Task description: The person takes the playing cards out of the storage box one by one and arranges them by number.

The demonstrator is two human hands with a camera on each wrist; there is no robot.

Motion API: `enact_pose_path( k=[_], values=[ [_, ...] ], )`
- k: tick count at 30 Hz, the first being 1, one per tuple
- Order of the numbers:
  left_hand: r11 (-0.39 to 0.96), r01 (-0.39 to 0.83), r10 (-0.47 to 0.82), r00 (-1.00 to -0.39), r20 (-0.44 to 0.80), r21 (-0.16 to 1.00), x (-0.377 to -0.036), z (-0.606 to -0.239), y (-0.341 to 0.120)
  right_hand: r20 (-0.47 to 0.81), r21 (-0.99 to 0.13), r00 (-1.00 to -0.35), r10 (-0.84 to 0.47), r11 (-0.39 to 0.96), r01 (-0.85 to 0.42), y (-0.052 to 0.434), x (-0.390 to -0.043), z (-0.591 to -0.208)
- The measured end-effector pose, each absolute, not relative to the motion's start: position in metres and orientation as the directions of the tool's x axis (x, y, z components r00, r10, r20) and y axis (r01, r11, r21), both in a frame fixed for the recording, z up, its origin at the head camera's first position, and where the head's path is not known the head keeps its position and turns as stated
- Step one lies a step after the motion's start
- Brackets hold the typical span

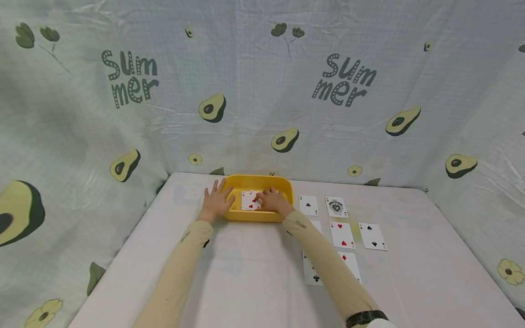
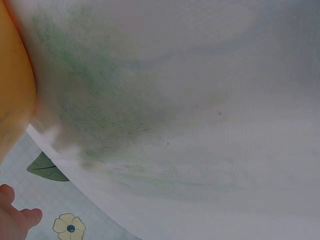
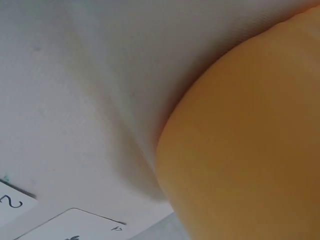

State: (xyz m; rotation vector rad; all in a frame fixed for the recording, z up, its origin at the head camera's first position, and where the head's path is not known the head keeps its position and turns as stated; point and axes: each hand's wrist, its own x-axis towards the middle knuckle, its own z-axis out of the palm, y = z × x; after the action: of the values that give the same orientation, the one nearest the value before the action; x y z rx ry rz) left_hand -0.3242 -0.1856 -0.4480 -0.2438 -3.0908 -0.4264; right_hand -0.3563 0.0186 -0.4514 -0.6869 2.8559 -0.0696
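A yellow tray (image 1: 258,217) stands at the back of the table, its rounded outer wall large in both wrist views. Several white playing cards (image 1: 247,200) lie face up inside it, and red hearts show on the one nearest my right hand. That right hand (image 1: 274,200) reaches over the tray's right part, its bent fingers and thumb pinching the edge of the heart playing card. Spread fingers of my left hand (image 1: 217,200) rest at the tray's left rim. Fingertips of the left hand also appear in the left wrist view's lower corner.
Right of the tray, face-up playing cards lie in loose rows, among them a club card (image 1: 308,205), a heart two (image 1: 342,235) and a spade two (image 1: 372,236). My right sleeve (image 1: 328,269) partly covers others. A patterned cloth (image 1: 246,136) hangs behind the white table (image 1: 246,282).
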Motion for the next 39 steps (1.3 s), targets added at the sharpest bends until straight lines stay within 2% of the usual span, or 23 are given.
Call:
enact_pose_path(
  k=[6, 7, 8, 13, 14, 19, 26, 39],
  values=[
    [0.956, 0.147, 0.144, -0.989, 0.033, 0.255, -0.323, -0.45, -0.187, -0.144, -0.116, -0.876, -0.46, 0.887, -0.446, 0.019, -0.359, -0.457],
    [0.956, 0.162, 0.152, -0.987, 0.057, 0.245, -0.335, -0.466, -0.192, -0.135, -0.108, -0.877, -0.461, 0.887, -0.45, 0.018, -0.359, -0.458],
    [0.955, 0.16, 0.152, -0.987, 0.054, 0.25, -0.334, -0.466, -0.192, -0.126, -0.101, -0.877, -0.463, 0.886, -0.453, 0.018, -0.36, -0.458],
    [0.954, 0.155, 0.147, -0.988, 0.047, 0.259, -0.333, -0.465, -0.192, -0.085, -0.073, -0.88, -0.467, 0.884, -0.461, 0.02, -0.361, -0.458],
    [0.954, 0.141, 0.139, -0.99, 0.024, 0.266, -0.321, -0.448, -0.187, -0.078, -0.065, -0.881, -0.466, 0.884, -0.462, 0.02, -0.361, -0.458],
    [0.96, 0.143, 0.141, -0.99, 0.027, 0.242, -0.322, -0.449, -0.186, -0.069, -0.033, -0.892, -0.448, 0.894, -0.446, 0.022, -0.362, -0.457],
    [0.96, 0.141, 0.139, -0.99, 0.024, 0.243, -0.323, -0.45, -0.185, -0.055, -0.069, -0.906, -0.419, 0.907, -0.415, 0.025, -0.361, -0.453],
    [0.957, 0.147, 0.143, -0.989, 0.034, 0.249, -0.323, -0.446, -0.185, 0.005, 0.013, -0.914, -0.405, 0.914, -0.405, 0.042, -0.359, -0.442]
  ],
)
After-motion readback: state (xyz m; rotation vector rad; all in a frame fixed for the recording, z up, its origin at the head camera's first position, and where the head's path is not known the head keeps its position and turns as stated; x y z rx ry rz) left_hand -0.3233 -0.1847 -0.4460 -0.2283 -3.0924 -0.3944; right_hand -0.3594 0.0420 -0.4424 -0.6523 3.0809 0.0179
